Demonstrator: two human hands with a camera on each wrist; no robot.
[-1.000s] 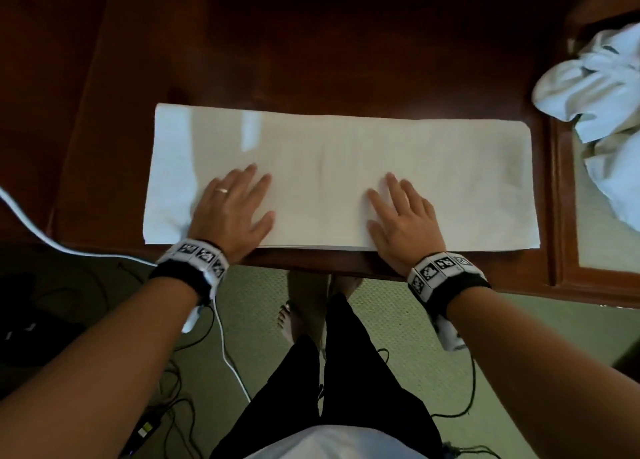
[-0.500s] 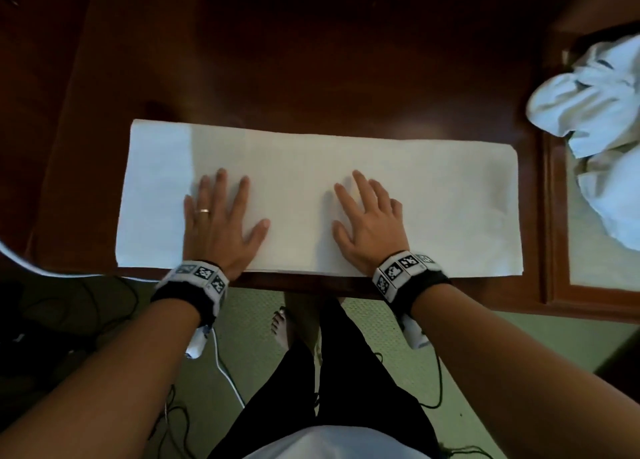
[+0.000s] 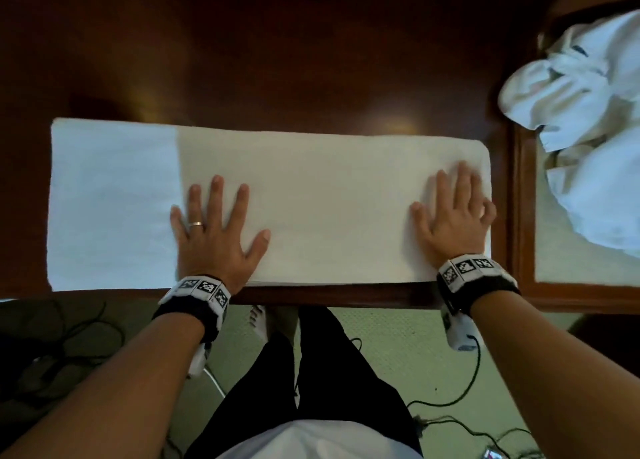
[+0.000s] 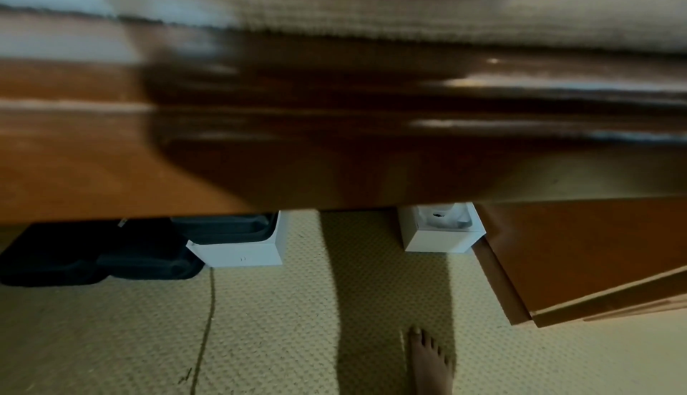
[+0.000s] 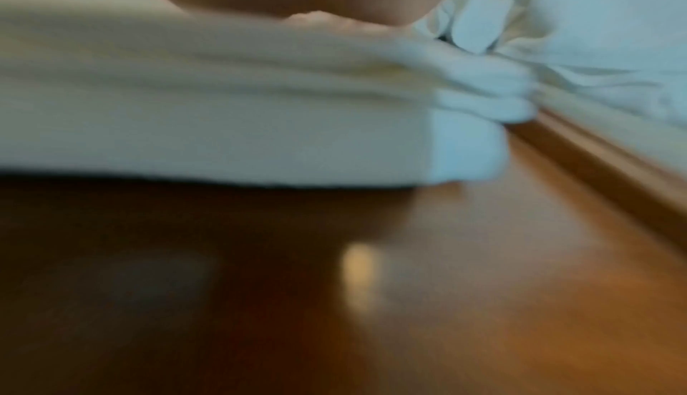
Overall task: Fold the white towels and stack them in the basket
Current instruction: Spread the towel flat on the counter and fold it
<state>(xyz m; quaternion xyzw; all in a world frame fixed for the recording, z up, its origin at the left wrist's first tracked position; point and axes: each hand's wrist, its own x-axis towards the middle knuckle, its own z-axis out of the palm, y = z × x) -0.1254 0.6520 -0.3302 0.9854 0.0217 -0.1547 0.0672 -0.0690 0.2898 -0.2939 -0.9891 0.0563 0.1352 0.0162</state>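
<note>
While folded towel (image 3: pixel 311 199) lies along counter (image 3: pixel 311 60) near edge, left grip (image 3: pixel 216 237) presses flat left of middle; right grip (image 3: pixel 453 223) flat, fingers spread, at towel's right end.

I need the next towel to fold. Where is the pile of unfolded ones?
In the head view the crumpled white towels lie at the far right, beyond the wooden table's raised edge, just right of the right hand.
</note>
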